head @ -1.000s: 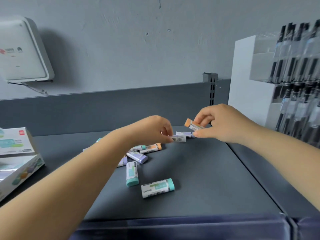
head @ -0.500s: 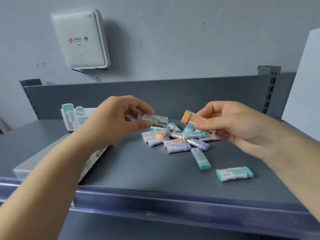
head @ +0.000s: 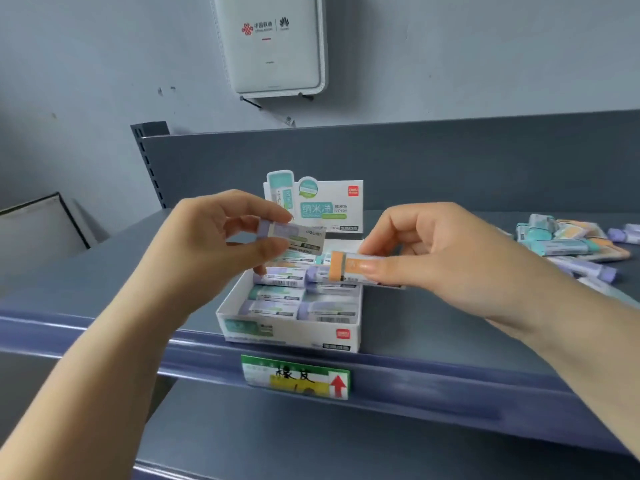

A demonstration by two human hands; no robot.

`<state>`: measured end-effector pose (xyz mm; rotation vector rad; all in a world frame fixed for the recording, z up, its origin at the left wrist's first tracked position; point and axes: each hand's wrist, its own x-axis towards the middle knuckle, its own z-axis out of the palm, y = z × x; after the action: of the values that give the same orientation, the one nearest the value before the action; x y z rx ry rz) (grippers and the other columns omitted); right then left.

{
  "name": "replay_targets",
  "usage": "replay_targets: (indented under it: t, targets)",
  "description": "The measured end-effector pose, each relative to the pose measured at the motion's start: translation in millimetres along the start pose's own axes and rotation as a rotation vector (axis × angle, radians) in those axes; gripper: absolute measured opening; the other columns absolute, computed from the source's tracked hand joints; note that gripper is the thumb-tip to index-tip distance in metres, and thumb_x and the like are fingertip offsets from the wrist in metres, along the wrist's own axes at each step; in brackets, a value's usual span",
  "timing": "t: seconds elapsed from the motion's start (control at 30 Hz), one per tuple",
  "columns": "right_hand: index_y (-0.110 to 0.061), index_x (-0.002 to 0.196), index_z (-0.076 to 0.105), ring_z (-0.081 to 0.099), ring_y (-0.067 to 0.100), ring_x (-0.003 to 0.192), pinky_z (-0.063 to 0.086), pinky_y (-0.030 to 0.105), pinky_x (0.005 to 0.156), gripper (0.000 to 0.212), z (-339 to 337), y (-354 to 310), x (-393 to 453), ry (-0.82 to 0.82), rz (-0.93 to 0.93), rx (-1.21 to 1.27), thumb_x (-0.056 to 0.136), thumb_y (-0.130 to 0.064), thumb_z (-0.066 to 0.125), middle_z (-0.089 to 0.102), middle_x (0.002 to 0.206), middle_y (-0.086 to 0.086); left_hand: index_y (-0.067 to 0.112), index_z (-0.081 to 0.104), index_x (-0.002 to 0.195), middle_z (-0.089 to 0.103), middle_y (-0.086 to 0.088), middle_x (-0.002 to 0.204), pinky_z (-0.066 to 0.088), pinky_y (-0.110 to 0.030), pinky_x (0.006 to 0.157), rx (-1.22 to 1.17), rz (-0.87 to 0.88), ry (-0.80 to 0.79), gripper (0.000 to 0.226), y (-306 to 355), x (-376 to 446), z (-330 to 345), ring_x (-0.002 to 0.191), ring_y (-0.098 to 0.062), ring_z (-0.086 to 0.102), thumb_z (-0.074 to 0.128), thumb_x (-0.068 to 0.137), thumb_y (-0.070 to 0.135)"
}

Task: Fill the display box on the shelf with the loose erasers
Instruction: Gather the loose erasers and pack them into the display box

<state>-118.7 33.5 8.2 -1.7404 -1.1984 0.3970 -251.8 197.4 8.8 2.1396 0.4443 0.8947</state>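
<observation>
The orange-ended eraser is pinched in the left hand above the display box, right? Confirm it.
Not quite. The head view shows the orange-ended eraser pinched in the right hand, not the left; it is above the display box as you say.

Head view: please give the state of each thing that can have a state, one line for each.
display box: open, partly filled with erasers
purple eraser: pinched in left hand, above the box
orange eraser: pinched in right hand, over the box's right edge
loose erasers: piled on the shelf, right of the box
</observation>
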Motion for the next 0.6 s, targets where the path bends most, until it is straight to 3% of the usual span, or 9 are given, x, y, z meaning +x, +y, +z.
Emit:
replay_targets:
  t: [0.07,0.17,0.27,0.43,0.6]
  targets:
    - [-0.021,0.072,0.067,0.056,0.0,0.059,0.048,0.023,0.066,0.01,12.8,-4.6,7.0,-0.001,-0.008,-0.103,0.07,-0.029,0.072,0.068,0.07,-0.009,0.025,0.069,0.071,0.073,0.014,0.083,0.05,-0.014,0.053,-0.06,0.002,-0.036,0.018,-11.7,3.9,-6.5,0.063,0.002,0.064,0.074,0.068,0.008]
    - [-0.025,0.071,0.066,0.051,-0.004,0.047,0.036,0.007,0.049,0.007,26.7,-10.8,14.5,-0.022,-0.007,-0.256,0.073,-0.03,0.07,0.063,0.059,-0.024,0.028,0.07,0.068,0.074,0.013,0.084,0.054,-0.022,0.065,-0.118,-0.008,-0.091,0.02,-30.3,12.1,-12.7,0.074,-0.001,0.067,0.075,0.067,0.009]
    - [-0.03,0.071,0.064,0.05,-0.013,0.051,0.036,0.001,0.052,0.006,36.5,-15.6,17.7,-0.06,0.013,-0.428,0.076,-0.031,0.067,0.052,0.047,-0.037,0.028,0.07,0.069,0.074,0.013,0.086,0.056,-0.034,0.08,-0.148,-0.013,-0.125,0.019,-44.4,18.9,-12.6,0.085,-0.004,0.068,0.076,0.065,0.011]
    - [-0.033,0.065,0.062,0.05,-0.017,0.051,0.036,0.001,0.052,0.01,45.1,-23.0,20.5,-0.106,0.082,-0.513,0.072,-0.032,0.07,0.048,0.041,-0.036,0.023,0.069,0.073,0.075,0.01,0.085,0.056,-0.017,0.069,-0.252,-0.025,-0.154,0.021,-59.8,23.7,-8.2,0.082,-0.003,0.069,0.074,0.068,0.003]
    - [-0.029,0.064,0.064,0.049,-0.01,0.048,0.034,0.002,0.047,0.01,48.1,-25.0,21.9,-0.165,0.105,-0.549,0.069,-0.034,0.07,0.048,0.039,-0.032,0.019,0.07,0.076,0.075,0.01,0.086,0.055,-0.015,0.067,-0.323,-0.017,-0.181,0.019,-64.2,23.6,-9.5,0.081,-0.002,0.07,0.073,0.068,0.003]
